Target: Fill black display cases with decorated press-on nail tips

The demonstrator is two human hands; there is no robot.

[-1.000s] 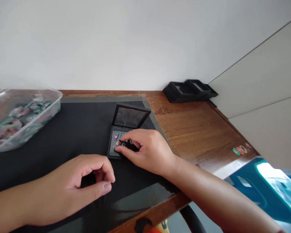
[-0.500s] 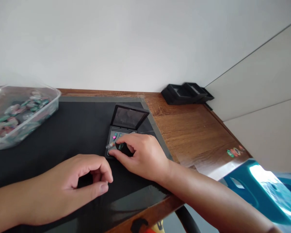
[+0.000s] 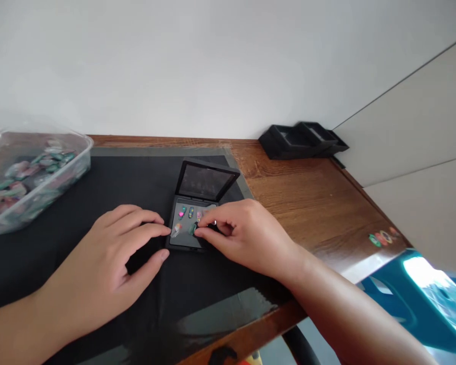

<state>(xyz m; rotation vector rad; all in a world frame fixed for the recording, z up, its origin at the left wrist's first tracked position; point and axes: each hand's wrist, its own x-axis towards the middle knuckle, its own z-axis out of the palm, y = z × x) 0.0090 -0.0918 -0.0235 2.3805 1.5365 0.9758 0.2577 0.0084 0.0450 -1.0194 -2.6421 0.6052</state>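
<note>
Just at the right fingertips: a green piece in the open case
It lies in the tray's near row, immediately left of the right hand, whose thumb and forefinger are pinched shut on its right side; its long axis is too small to tell. The left hand is the farther one, loosely open, fingertips touching the case's left edge. Beyond the fingers stands the raised lid; well off to their left, a clear tub
</note>
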